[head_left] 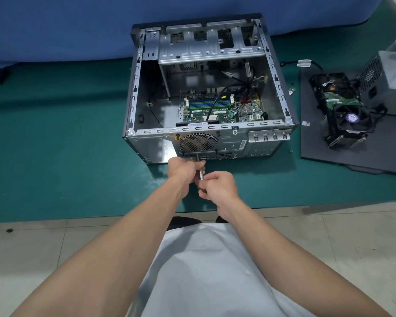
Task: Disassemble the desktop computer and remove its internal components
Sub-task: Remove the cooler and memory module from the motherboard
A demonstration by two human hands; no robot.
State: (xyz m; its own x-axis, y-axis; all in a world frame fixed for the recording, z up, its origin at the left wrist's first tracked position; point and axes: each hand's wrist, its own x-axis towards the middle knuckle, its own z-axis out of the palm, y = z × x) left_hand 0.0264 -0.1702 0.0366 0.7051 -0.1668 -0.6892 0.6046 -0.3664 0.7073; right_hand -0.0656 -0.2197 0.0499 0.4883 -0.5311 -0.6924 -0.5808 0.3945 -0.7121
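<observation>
Computer case (229,139): we see it lying on its side on the green bench (55,138), open side up, with the rear panel facing us.
Motherboard (222,108): we find it seated on the case floor, with black cables crossing it.
Left hand (184,170): curled round the screwdriver (201,175) near its tip, at the rear panel just below the fan grille (198,141).
Right hand (217,186): we read it as clenched on the screwdriver's near end; the handle is hidden in the fist.
Loose parts: a cooler fan (352,120) and a hard drive (336,99) lie on a dark mat (311,138) to the right of the case, with a grey power supply (391,72) beside them, all well apart from our hands.
</observation>
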